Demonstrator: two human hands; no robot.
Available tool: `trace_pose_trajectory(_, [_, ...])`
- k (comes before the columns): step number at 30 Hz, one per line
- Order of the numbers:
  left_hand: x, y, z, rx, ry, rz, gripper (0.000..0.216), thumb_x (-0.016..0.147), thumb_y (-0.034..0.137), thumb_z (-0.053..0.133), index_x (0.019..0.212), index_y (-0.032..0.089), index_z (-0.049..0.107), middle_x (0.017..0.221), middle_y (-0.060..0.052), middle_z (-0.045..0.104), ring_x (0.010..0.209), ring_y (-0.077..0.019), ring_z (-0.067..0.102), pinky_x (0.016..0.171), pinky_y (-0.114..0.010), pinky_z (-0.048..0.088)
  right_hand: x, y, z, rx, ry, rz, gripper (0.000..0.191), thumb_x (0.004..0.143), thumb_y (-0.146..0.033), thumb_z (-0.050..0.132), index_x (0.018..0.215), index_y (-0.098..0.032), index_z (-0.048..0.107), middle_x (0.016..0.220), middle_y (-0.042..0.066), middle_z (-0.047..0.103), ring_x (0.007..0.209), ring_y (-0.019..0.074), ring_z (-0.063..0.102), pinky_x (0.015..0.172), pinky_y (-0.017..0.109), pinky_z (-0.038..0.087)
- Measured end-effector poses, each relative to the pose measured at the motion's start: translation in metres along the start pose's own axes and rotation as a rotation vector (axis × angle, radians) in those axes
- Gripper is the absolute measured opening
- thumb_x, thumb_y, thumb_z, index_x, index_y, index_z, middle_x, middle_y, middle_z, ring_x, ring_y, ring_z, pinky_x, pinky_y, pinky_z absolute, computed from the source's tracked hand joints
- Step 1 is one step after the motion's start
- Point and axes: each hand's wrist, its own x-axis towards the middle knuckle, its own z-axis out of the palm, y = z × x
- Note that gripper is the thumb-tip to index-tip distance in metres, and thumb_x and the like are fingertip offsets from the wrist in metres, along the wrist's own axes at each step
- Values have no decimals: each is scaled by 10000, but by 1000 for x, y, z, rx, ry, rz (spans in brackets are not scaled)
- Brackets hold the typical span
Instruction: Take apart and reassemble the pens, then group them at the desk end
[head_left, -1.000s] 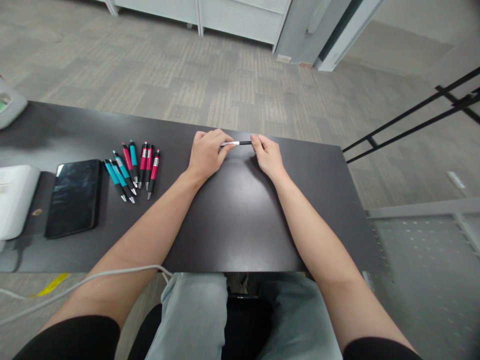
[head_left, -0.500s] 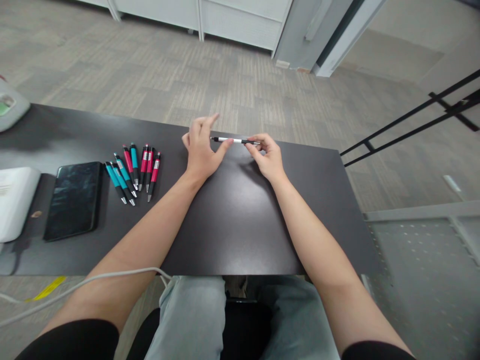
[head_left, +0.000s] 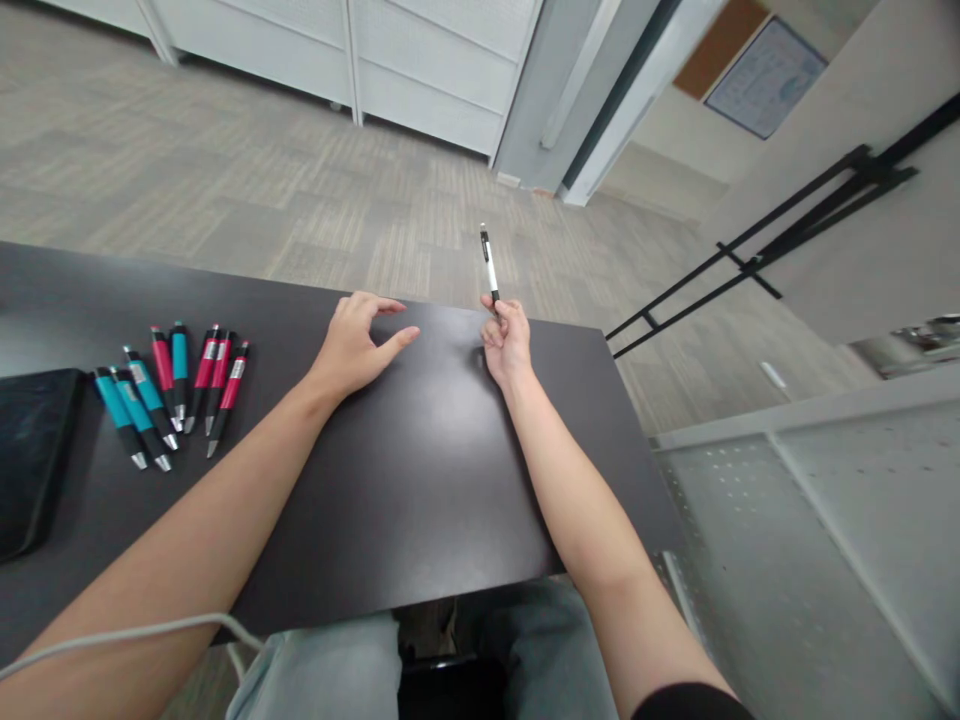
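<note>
My right hand (head_left: 508, 341) rests on the far part of the dark table (head_left: 420, 470) and is closed on the lower end of a black and white pen (head_left: 489, 265), which stands nearly upright above the fist. My left hand (head_left: 354, 345) lies on the table to its left, fingers loosely apart, holding nothing. Several red and teal pens (head_left: 171, 390) lie side by side further left of it.
A black phone-like slab (head_left: 30, 455) lies at the table's left edge. A white cable (head_left: 127, 632) runs under my left forearm. Beyond the table are carpet floor, white cabinets, and a black metal frame (head_left: 750, 262) at the right.
My left hand has let go of the pen and settled on the table. My right hand swung the pen from level to upright. The view has shifted to the right.
</note>
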Motion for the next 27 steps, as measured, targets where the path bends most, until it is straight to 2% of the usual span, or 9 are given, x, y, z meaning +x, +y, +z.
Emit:
trace_pose_trajectory(3, [-1,2,-3,14,-81,90,263,936,580,847,1107,382,831,1228,-108,796,1238,-433,729,1217,-694,578,-3,-7,1,28,-4,17,488,925,-659,866,922,-320,515,1205,0,920,507,130,309,522,356,380])
trace_pose_trajectory(6, [-1,4,-6,11,-136,103,220,958,593,831,1055,397,846,1197,-103,783,1214,-427,734,1195,-695,592,-4,-7,7,27,12,22,458,947,-636,849,928,-324,514,1257,12,919,523,142,325,532,363,395])
trace_pose_trajectory(10, [1,6,-9,8,-154,95,227,973,610,805,1035,397,853,1184,-103,785,1211,-420,734,1174,-688,609,2,-6,2,-84,75,-72,503,931,-643,901,936,-326,511,1184,33,916,597,164,494,564,342,427])
trace_pose_trajectory(12, [2,9,-11,11,-161,87,240,977,626,789,1013,396,850,1167,-97,797,1200,-413,742,1169,-682,615,7,-14,-18,-194,115,-163,517,914,-646,927,944,-324,524,1133,49,907,672,184,595,600,340,466])
trace_pose_trajectory(15, [3,15,-13,10,-138,60,282,998,651,745,956,387,839,1113,-85,829,1174,-401,765,1110,-641,646,2,-39,-75,-420,261,-271,460,900,-598,924,939,-315,563,1087,60,894,744,204,669,638,341,508])
trace_pose_trajectory(18, [4,21,-15,-3,-117,38,315,1000,663,727,908,376,820,1082,-84,858,1162,-397,781,977,-580,672,-19,-66,-142,-676,464,-274,298,914,-465,877,903,-310,623,1038,77,879,857,256,757,731,379,579])
trace_pose_trajectory(20, [3,24,-16,-10,-117,37,322,986,668,737,885,370,806,1070,-86,864,1149,-395,782,939,-567,663,-36,-79,-176,-813,572,-232,223,911,-406,842,864,-322,641,968,75,857,802,271,743,754,412,585])
trace_pose_trajectory(23, [2,26,-17,-24,-120,37,344,974,679,756,862,356,787,1043,-95,854,1110,-388,767,925,-568,636,-51,-88,-200,-934,646,-183,178,903,-341,813,823,-339,654,961,90,866,863,299,776,863,435,613])
trace_pose_trajectory(27, [1,26,-18,-27,-117,49,343,998,662,758,871,344,778,1034,-99,838,1094,-373,746,921,-548,608,-52,-88,-201,-1026,630,-113,197,913,-323,793,788,-356,644,1034,99,905,1013,324,834,986,438,629])
